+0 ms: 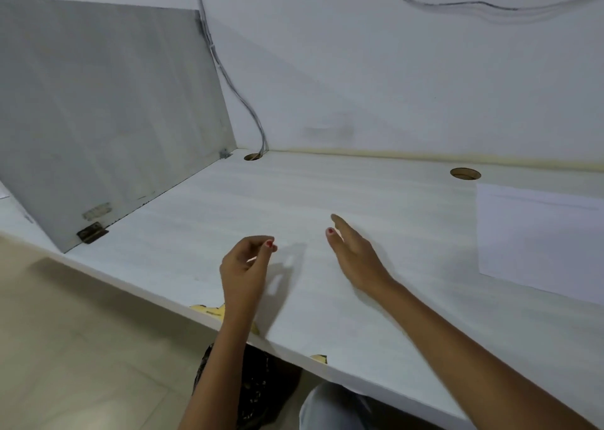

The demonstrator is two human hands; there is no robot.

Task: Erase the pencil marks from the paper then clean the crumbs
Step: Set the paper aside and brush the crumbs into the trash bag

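Paper (539, 240), a plain white rectangular sheet, lies flat at the far right of the white wood-grain desk (196, 201), well apart from both hands. At the left stands a grey upright partition panel (108, 112), with a brown metal hinge (92, 232) at its near foot. A grey cable (228, 77) runs down the wall into a round hole (253, 157) at the desk's back corner. The left hand (243, 266) is raised over the front edge, clenched loosely, fingertips curled in to the thumb, with nothing visible between them. The right hand (354, 253) is released, fingers straight and together, low over the desk; whether it touches is unclear. A second round hole (465, 173) sits just behind the paper.
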